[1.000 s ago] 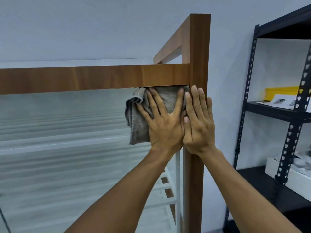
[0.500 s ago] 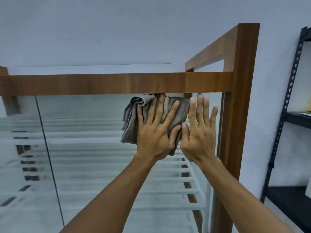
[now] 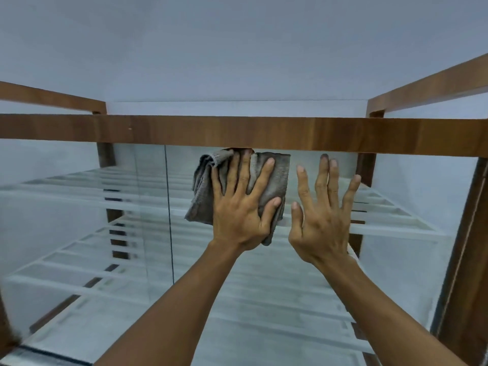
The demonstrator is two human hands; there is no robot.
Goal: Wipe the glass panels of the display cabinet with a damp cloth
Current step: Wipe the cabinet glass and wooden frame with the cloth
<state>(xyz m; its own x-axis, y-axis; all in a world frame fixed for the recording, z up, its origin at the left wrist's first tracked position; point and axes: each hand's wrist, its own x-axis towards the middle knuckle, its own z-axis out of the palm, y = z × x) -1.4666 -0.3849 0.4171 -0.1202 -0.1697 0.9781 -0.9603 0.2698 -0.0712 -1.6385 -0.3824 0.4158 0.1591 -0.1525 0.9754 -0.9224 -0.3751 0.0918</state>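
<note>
The cloth (image 3: 280, 175), a grey, coarse-woven rag bunched into a rough rectangle with a rolled fold at its upper left, is lying against the glass panel (image 3: 264, 299) just under the wooden top rail (image 3: 184, 130), its upper edge touching the rail; the left hand (image 3: 241, 215) is pressing it flat with fingers straight and fanned apart; the right hand (image 3: 320, 228) is hovering just beside it, fingers straight and spread, and I cannot tell whether it is touching the pane; the glass is looking hazy, with white slatted shelves (image 3: 79, 260) showing behind it; a pale wall (image 3: 237, 48) is rising above the brown, smooth-grained frame; the cloth's long axis is running up and down the pane
</note>
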